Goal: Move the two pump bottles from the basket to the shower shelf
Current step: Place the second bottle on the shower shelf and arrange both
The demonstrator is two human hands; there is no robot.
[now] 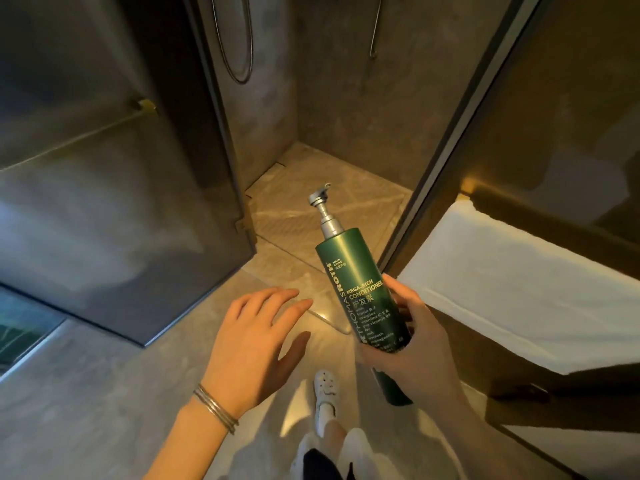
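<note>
Green pump bottle point(360, 278), silver pump, white lettering

Dim warm light; floor glare, edges warped.

fine lower label print on pump bottle point(350, 268), too blurry

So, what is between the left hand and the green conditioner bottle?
In the head view, nothing: only glossy floor tile shows in the gap between the open left hand and the conditioner bottle, which the right hand grips.
</note>
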